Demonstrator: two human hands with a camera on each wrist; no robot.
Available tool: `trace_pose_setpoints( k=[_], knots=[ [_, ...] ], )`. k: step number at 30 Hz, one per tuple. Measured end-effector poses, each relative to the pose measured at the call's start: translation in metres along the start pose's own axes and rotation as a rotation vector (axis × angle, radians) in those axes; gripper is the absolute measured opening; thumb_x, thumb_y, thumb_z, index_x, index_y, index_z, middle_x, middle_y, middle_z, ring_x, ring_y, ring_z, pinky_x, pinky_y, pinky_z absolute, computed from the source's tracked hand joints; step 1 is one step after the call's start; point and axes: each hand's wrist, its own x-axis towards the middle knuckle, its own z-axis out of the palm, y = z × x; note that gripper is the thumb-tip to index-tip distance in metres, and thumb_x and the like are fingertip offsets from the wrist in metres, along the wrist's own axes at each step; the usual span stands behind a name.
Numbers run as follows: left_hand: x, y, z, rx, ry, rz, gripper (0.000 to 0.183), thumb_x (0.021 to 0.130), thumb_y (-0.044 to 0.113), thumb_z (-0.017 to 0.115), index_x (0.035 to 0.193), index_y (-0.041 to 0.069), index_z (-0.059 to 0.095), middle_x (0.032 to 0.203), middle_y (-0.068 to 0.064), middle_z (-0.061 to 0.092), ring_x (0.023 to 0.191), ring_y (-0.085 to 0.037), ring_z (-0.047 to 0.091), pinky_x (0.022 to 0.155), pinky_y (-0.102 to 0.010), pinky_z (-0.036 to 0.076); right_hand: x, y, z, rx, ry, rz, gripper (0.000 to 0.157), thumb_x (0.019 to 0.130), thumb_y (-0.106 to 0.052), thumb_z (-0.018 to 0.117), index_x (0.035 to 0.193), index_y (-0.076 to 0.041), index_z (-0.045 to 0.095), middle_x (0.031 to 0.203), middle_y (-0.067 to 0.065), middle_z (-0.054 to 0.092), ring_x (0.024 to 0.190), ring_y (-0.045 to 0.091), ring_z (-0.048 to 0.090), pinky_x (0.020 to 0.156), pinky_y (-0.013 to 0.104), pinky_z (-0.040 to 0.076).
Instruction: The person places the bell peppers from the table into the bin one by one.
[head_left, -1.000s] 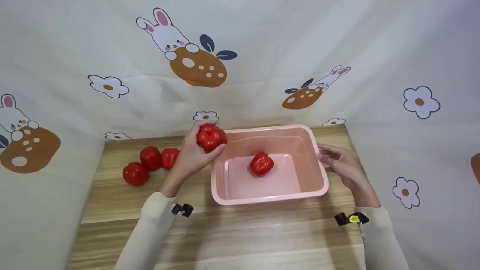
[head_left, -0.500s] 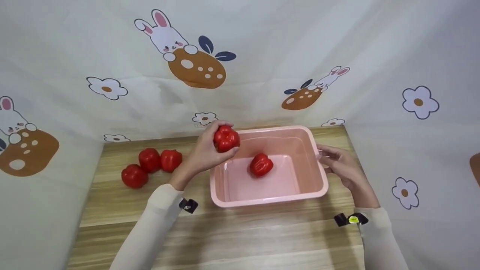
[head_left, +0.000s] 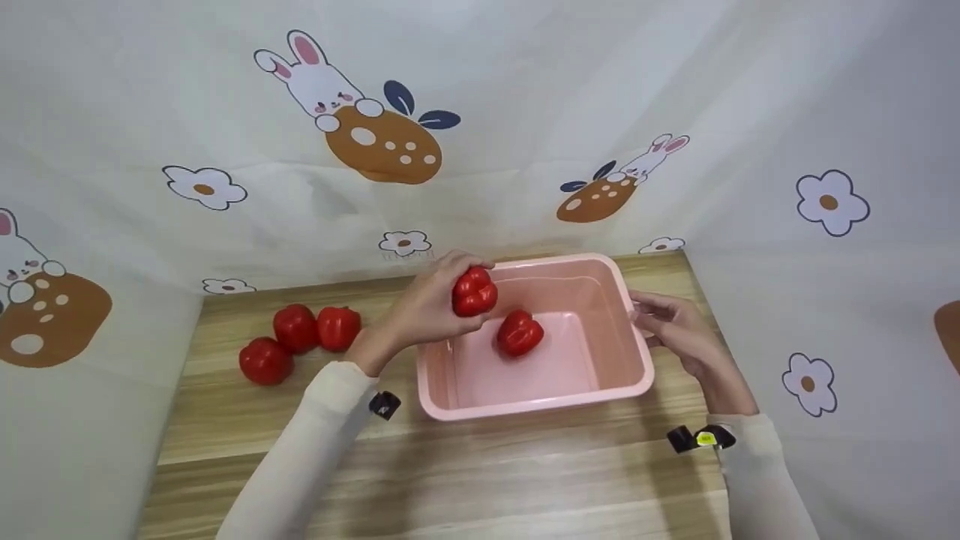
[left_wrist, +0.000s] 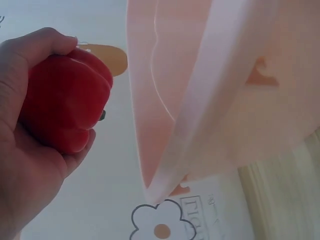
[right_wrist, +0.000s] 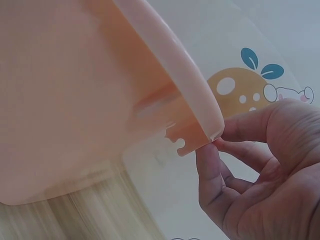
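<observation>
A pale curtain (head_left: pixel 495 202) printed with rabbits, brown spotted fruits and flowers rises behind the table (head_left: pixel 510 480) and along both sides. The table has a striped wood grain. Near its back edge sits the tub (head_left: pixel 540 405), pink and rectangular, with a rolled rim.

The left sleeve (head_left: pixel 300 450) and right sleeve (head_left: pixel 761 472) are off-white. The two hands are well apart. The left hand (head_left: pixel 431 306) has its fingers and thumb curled round the held pepper (head_left: pixel 474 291), which in the head view overlaps the tub's back left part; the left wrist view shows a gap between this pepper and the rim. The right hand (head_left: pixel 679 330) pinches the tub's right rim between thumb and fingers.

The inner pepper (head_left: pixel 520 333) lies on the tub's floor, left of its middle. Left of the tub, on the table, the front pepper (head_left: pixel 265 361), middle pepper (head_left: pixel 295 328) and near pepper (head_left: pixel 339 328) form a close cluster. All five are red. Each wrist bears a small black clip (head_left: pixel 385 405).
</observation>
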Motion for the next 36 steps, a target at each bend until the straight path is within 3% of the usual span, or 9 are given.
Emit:
trace_pose_setpoints(
  k=[8,12,17,24,31,36],
  knots=[
    [0.007,0.009,0.004,0.223,-0.097,0.009,0.073,0.081,0.021,0.088,0.146,0.02,0.055,0.14,-0.001,0.057,0.132,-0.023,0.053,0.111,-0.047,0.055,0.002,0.003,0.004,0.017,0.006,0.001,0.05,0.104,-0.005,0.061,0.152,0.006,0.05,0.117,0.008,0.073,0.092,0.011,0.074,0.075,0.032,0.067],
    [0.009,0.012,0.005,0.27,-0.117,0.007,0.076,0.082,0.02,0.088,0.149,0.018,0.053,0.142,-0.002,0.054,0.135,-0.024,0.051,0.112,-0.046,0.055,0.003,0.004,0.007,0.015,0.006,0.006,0.051,0.104,-0.006,0.062,0.152,0.006,0.05,0.115,0.007,0.072,0.094,0.012,0.074,0.077,0.033,0.067],
    [0.013,0.021,0.001,0.266,-0.125,0.01,0.079,0.087,0.027,0.087,0.156,0.022,0.048,0.149,-0.003,0.053,0.139,-0.023,0.05,0.112,-0.047,0.055,0.002,0.003,0.005,0.027,0.016,0.016,0.051,0.104,-0.006,0.062,0.152,0.006,0.05,0.113,0.003,0.071,0.094,0.01,0.074,0.078,0.033,0.067],
    [0.017,0.036,-0.008,0.235,-0.057,0.112,0.064,0.095,0.033,0.078,0.154,0.027,0.052,0.146,-0.001,0.059,0.136,-0.02,0.055,0.118,-0.045,0.05,-0.001,0.002,0.003,0.039,0.007,0.028,0.053,0.104,-0.008,0.063,0.153,0.008,0.048,0.111,0.001,0.069,0.092,0.008,0.073,0.079,0.029,0.066],
    [0.01,0.031,-0.013,0.268,-0.024,0.128,0.054,0.098,0.033,0.075,0.148,0.025,0.059,0.143,0.0,0.063,0.134,-0.02,0.057,0.12,-0.047,0.048,-0.001,0.003,0.005,0.032,0.017,0.015,0.051,0.104,-0.005,0.063,0.151,0.008,0.05,0.109,0.0,0.071,0.091,0.009,0.073,0.079,0.032,0.067],
    [0.001,0.024,-0.017,0.256,-0.013,0.101,0.052,0.098,0.037,0.074,0.147,0.026,0.06,0.141,0.002,0.063,0.134,-0.02,0.058,0.119,-0.047,0.049,0.0,0.002,0.004,0.017,0.025,0.01,0.049,0.104,-0.006,0.062,0.15,0.008,0.051,0.108,0.001,0.07,0.09,0.009,0.072,0.078,0.032,0.067]
  ],
)
